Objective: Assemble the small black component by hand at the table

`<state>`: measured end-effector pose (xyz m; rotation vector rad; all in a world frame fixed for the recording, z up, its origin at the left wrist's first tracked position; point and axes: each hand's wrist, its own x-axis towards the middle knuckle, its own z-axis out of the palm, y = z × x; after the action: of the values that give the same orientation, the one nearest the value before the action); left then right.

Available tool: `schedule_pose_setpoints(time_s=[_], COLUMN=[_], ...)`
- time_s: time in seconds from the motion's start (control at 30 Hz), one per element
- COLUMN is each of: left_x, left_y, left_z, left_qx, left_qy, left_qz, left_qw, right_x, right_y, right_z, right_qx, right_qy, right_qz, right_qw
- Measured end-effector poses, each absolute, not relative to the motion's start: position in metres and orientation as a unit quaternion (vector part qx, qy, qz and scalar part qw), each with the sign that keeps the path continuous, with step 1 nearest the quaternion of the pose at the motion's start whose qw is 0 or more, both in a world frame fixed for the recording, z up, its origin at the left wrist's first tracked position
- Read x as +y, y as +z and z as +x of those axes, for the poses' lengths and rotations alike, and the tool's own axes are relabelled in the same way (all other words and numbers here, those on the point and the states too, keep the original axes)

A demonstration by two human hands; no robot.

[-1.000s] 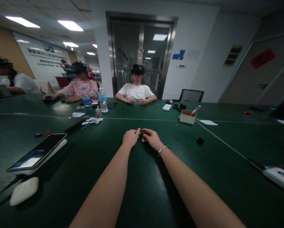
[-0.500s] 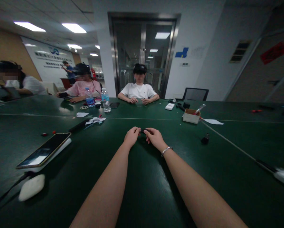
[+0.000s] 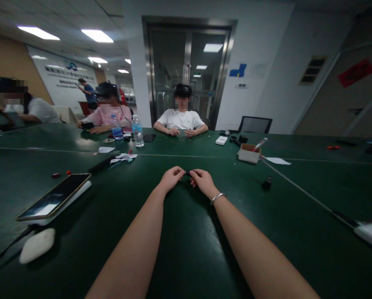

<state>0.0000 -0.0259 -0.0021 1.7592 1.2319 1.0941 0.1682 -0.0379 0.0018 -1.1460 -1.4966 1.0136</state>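
Observation:
Between my two hands, over the middle of the green table point(image 3: 186, 241), is a small dark object point(image 3: 187, 172), too small to name. My left hand point(image 3: 172, 179) pinches its left end, where a lighter tip shows at the fingertips. My right hand point(image 3: 201, 181) has thumb and fingers closed on its right end; a silver bracelet point(image 3: 218, 198) circles that wrist. To the right of my hands stands a small black object with a metal end point(image 3: 267, 183).
On the left lie a phone point(image 3: 55, 197) on a white block and a white rounded object point(image 3: 37, 246). Further off are water bottles point(image 3: 138, 132), crumpled paper point(image 3: 123, 158) and a small box point(image 3: 249, 153) with a pen-like item. Across the table sits a person in white point(image 3: 182, 120).
Both hands stay closed on the small dark object, and my left hand has shifted slightly to the left. The view has turned a little; otherwise little differs.

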Motion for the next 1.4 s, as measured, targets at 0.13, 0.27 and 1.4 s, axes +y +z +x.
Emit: schedule_pose_setpoints(time_s=[0.13,0.27,1.4], left_x=[-0.021,-0.019,-0.024], left_y=[-0.006,-0.006,0.001], left_z=[-0.002,-0.002,0.003], left_qx=[0.505,0.530,0.568], left_qy=[0.392,0.382,0.383], left_qz=[0.693,0.687,0.668], left_qw=[0.333,0.317,0.293], right_x=[-0.041,-0.043,-0.040], right_y=[0.004,0.004,-0.001], right_z=[0.169,0.171,0.177], right_qx=[-0.613,-0.623,-0.719], right_qy=[0.419,0.433,0.251], right_qz=[-0.472,-0.450,-0.451], right_qw=[0.475,0.471,0.466])
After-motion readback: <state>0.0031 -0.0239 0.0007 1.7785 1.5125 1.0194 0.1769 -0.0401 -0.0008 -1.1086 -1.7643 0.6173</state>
